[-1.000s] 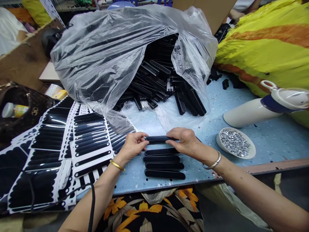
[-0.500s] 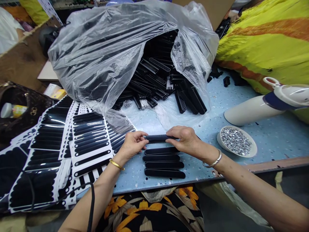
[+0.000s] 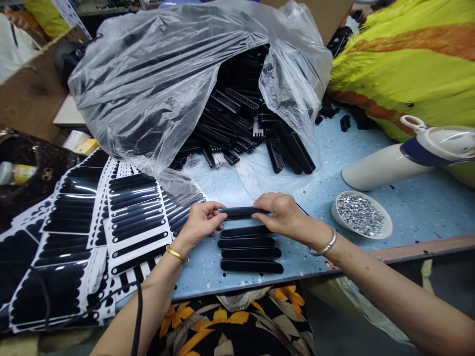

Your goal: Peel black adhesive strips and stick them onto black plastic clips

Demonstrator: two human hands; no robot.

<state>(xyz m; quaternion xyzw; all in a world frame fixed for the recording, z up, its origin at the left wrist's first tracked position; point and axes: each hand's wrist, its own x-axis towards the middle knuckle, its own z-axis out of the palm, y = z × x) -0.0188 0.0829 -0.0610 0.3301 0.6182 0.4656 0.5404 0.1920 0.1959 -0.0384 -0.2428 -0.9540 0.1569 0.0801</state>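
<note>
Between my two hands is a flat black strip with rounded ends (image 3: 239,211), held level just above the table. The fingertips and thumb of my left hand (image 3: 205,220) pinch its left end. My right hand (image 3: 279,211) grips the other end, with the thumb in front and the fingers over the top, hiding that end. Below it, several similar black strips (image 3: 249,243) lie in a stacked row on the blue speckled table (image 3: 308,267). To the left spread white sheets of black rounded stickers (image 3: 139,217), with some pieces peeled away.
A clear plastic bag (image 3: 148,84) spills many black plastic pieces (image 3: 237,123) behind my hands. On the right stand a white bowl of small shiny bits (image 3: 361,217) and a tilted white bottle (image 3: 386,165). A yellow sack (image 3: 411,64) and a brown handbag (image 3: 48,173) flank the table.
Both hands keep the same hold on the black strip. The whole view has shifted slightly; the row of strips has not visibly changed.
</note>
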